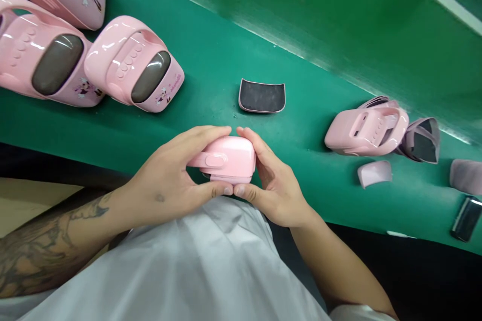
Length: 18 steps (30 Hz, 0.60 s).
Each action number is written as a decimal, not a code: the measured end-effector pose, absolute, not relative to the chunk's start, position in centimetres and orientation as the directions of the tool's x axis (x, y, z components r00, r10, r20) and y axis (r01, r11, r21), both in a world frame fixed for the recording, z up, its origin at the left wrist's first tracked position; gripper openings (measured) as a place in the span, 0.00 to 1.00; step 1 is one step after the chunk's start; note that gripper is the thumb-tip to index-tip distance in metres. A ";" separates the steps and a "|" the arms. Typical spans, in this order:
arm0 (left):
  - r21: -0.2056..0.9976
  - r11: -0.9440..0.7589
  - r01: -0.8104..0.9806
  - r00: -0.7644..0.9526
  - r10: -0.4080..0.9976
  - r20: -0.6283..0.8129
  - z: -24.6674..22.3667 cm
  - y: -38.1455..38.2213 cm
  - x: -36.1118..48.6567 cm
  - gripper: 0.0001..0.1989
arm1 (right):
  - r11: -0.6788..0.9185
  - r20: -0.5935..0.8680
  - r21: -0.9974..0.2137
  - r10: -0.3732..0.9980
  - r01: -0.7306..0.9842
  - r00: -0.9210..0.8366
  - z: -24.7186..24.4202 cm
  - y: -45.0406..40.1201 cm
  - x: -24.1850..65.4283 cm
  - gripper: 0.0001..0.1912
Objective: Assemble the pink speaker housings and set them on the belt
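No text can be read; the pink script (pixel 174 85) on the pink devices (pixel 121 82) is too small.

Pink housing (pixel 234 154), green tabletop (pixel 211 65), white garment (pixel 181 271)

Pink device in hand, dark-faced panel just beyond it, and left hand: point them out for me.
Pink device (pixel 234 161): head view, on its glossy casing.
Dark-faced panel (pixel 262 97): head view, middle of its dark face.
Left hand (pixel 171 173): head view, back of the hand.
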<state>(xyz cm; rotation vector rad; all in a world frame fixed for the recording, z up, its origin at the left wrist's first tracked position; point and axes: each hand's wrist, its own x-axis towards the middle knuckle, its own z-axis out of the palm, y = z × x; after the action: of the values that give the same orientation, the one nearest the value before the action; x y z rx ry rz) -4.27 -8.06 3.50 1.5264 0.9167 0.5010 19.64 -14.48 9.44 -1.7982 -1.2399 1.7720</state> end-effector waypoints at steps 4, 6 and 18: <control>0.960 0.025 0.279 0.572 0.798 -0.188 3.3 -8.6 -4.3 0.36 | -0.533 -0.621 -0.757 0.766 0.379 -0.164 9.4 -14.6 19.8 0.50; 0.960 0.030 0.278 0.556 0.810 -0.186 3.2 -9.0 -4.3 0.37 | -0.509 -0.601 -0.765 0.783 0.394 -0.156 9.5 -14.6 19.7 0.48; 0.984 -0.096 0.152 0.537 0.843 -0.001 2.5 -9.6 -3.8 0.40 | -0.160 -0.341 -0.820 0.908 0.550 -0.245 9.7 -14.3 19.4 0.44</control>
<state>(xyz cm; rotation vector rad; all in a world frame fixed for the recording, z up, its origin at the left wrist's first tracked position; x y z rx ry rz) -3.81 -9.61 2.54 1.5857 0.8707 0.7249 19.44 -14.29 9.69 -1.6531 -1.7524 1.3699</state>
